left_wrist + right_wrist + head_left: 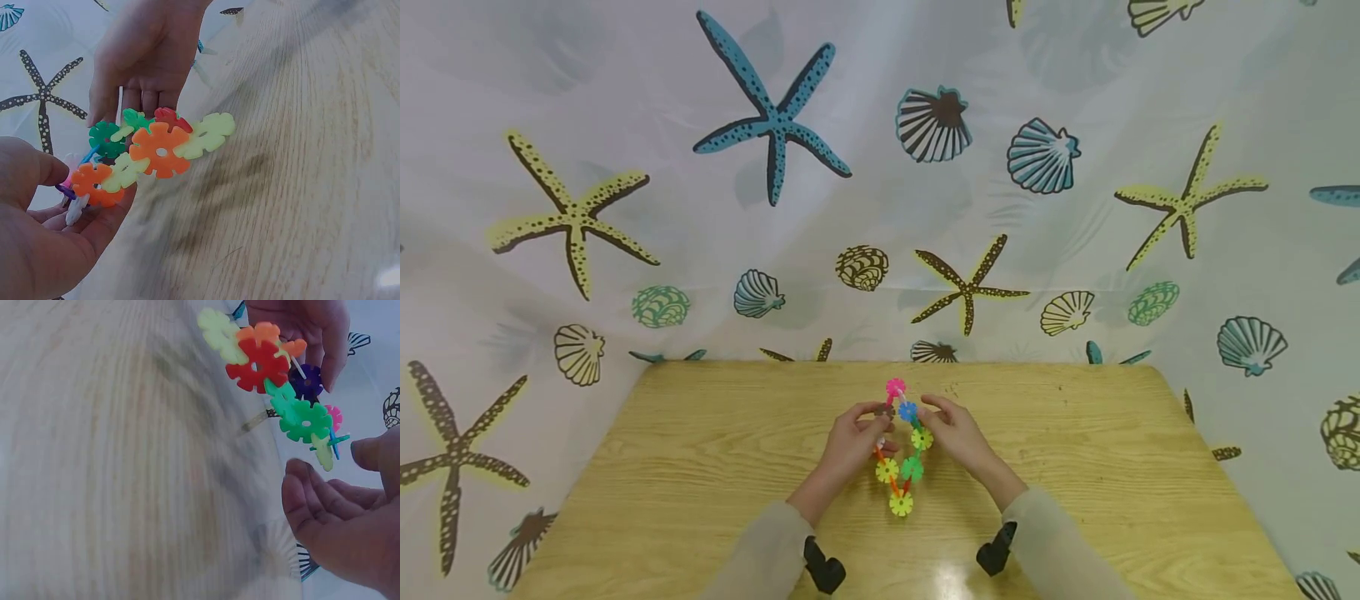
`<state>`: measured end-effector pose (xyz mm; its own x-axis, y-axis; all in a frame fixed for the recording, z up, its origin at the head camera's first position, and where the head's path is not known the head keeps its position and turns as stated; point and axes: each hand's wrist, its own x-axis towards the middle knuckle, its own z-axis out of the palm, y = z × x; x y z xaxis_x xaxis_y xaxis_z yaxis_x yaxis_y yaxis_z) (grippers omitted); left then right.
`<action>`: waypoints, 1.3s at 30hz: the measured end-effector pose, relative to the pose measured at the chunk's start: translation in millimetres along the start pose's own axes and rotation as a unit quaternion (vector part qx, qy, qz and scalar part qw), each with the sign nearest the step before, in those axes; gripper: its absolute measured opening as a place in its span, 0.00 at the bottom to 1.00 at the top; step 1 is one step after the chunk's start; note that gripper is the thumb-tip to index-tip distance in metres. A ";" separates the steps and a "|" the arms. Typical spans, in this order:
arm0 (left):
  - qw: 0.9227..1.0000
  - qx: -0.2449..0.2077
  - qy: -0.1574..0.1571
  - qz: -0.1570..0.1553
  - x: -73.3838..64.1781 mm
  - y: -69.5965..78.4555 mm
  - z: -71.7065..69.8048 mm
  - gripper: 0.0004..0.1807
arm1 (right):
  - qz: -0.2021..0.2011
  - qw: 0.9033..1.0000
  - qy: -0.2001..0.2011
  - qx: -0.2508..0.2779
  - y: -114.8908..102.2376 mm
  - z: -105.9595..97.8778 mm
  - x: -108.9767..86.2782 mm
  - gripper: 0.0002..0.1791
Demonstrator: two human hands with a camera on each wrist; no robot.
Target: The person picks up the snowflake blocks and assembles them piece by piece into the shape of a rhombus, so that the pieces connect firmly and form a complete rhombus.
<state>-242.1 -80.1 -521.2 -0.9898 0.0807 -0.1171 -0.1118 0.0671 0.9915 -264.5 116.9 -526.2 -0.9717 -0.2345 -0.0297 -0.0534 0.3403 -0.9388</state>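
Observation:
A closed loop of flower-shaped plastic discs, slotted edge to edge, is held up over the table. At its lower end is a yellow disc; a pink disc sits at the upper end. My left hand pinches the loop's left side at a purple disc, near a white disc. Beside the right side, near a blue disc, my right hand has its fingers loosely bent. The right wrist view shows its thumb and fingertips apart, with nothing gripped. An orange disc and a red disc also belong to the loop.
Beneath the hands lies a wooden table. A white cloth printed with starfish and shells hangs behind it and along the sides. Dark wrist mounts are strapped at both sleeves.

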 end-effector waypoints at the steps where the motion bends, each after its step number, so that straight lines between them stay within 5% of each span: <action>1: 1.000 -0.003 0.004 -0.001 2.3 -1.9 0.2 0.24 | 0.004 1.000 0.007 -0.001 2.0 0.7 -0.8 0.24; 8: 1.000 -0.014 0.020 -0.012 14.7 -17.5 2.0 0.23 | 0.041 0.999 0.005 0.031 15.1 5.0 -5.3 0.16; 24: 0.987 0.162 -0.002 -0.006 14.0 -22.3 -5.6 0.28 | 0.051 0.998 0.007 0.026 29.2 7.8 -4.8 0.14; 39: 0.969 0.220 0.004 0.110 7.3 -37.3 -12.2 0.24 | 0.039 0.998 0.014 -0.041 25.4 10.2 -6.5 0.11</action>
<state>-246.2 -94.2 -558.3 -0.9863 0.1334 0.0972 0.1490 0.4667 0.8718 -257.1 117.8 -553.4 -0.9796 -0.1794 -0.0902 0.0042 0.4308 -0.9025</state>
